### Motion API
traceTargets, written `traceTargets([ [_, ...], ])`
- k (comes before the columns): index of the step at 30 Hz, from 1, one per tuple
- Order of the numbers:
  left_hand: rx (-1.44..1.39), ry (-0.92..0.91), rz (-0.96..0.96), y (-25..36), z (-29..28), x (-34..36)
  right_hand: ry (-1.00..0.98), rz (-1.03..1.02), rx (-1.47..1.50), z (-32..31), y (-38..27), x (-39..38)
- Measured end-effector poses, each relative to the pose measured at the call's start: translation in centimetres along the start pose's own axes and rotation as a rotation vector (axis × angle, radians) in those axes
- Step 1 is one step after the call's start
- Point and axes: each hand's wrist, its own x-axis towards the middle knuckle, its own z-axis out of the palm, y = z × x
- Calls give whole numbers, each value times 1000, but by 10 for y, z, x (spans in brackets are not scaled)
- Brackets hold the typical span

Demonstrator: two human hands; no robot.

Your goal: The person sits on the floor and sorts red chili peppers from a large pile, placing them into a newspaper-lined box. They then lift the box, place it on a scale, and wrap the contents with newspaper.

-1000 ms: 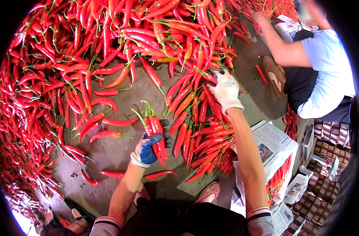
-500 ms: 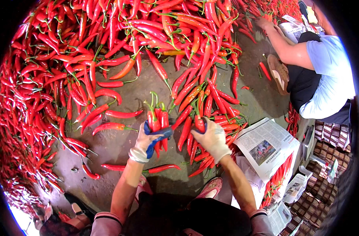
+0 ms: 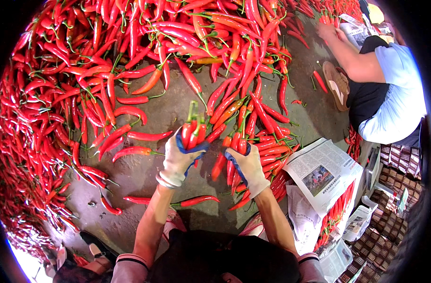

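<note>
My left hand (image 3: 176, 160), in a white glove with a blue palm, is closed around a small bunch of red chili peppers (image 3: 192, 134). Their green stems point away from me, slightly blurred. Just to the right, my right hand (image 3: 251, 169), gloved the same way, curls around a few red chili peppers (image 3: 236, 143) at the near end of a loose pile. Its fingertips are partly hidden beneath the peppers. More chili peppers (image 3: 272, 125) fan out beyond and beside that hand. Two single peppers (image 3: 194, 201) lie on the floor between my forearms.
A huge chili heap (image 3: 74, 52) spreads over the far and left sides of the concrete floor (image 3: 125, 181). Newspaper (image 3: 321, 172) partly covers stacked peppers at right. Beyond it crouches another person (image 3: 390, 89) in light blue. Someone's shoe (image 3: 97, 247) shows at lower left.
My left hand has closed more tightly around its bunch, and the stems have shifted slightly right and farther away. My right hand has moved a little nearer me. The other person's arms have shifted.
</note>
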Motion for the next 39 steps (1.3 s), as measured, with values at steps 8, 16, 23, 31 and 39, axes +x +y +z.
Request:
traceTargets([
  [8,511,-216,15,41,18,2,114,-71,299,37,20,15],
  [16,-222,-360,-358,15,-13,-57,-257,143,805,36,27,-48],
  [23,-218,-343,-354,20,-14,-89,-263,7,553,46,65,-78],
  [31,62,-482,550,32,-30,-31,-67,-705,135,48,49,-56],
  [39,163,-526,596,18,-42,-18,-12,-933,13,61,50,-30],
])
